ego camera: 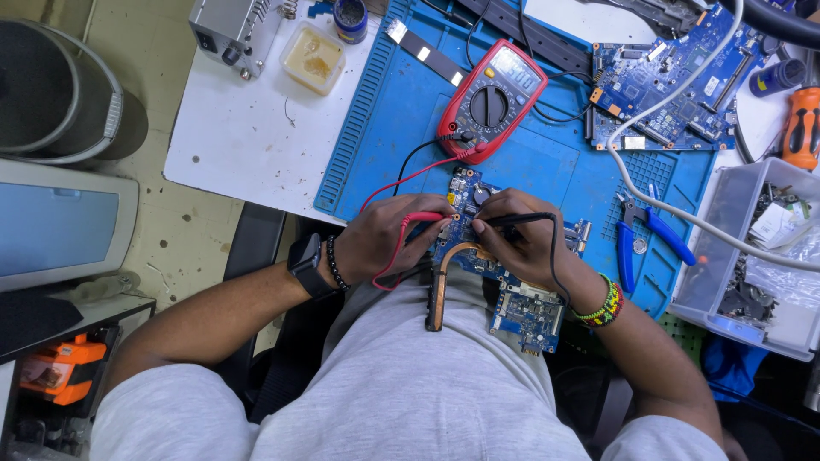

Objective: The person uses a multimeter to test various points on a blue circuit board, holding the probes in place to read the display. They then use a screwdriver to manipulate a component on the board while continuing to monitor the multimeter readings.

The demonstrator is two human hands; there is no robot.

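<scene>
Head view: left hand point(389, 239) pinching red probe point(420, 218), right hand point(521, 239) pinching black probe point(517, 219), both pressing on circuit board point(521, 312); a slipping tip risks shorting neighbouring pins.

We hold our left hand point(389, 239) and right hand point(521, 239) close together, fingers curled, both forearms angled inward.

Bench clutter around the blue mat point(547, 162)

Right of the mat: blue-handled pliers point(651, 235), a clear parts bin point(752, 256), an orange screwdriver point(801, 128). Left of it, a yellowish tub point(313, 58).
</scene>
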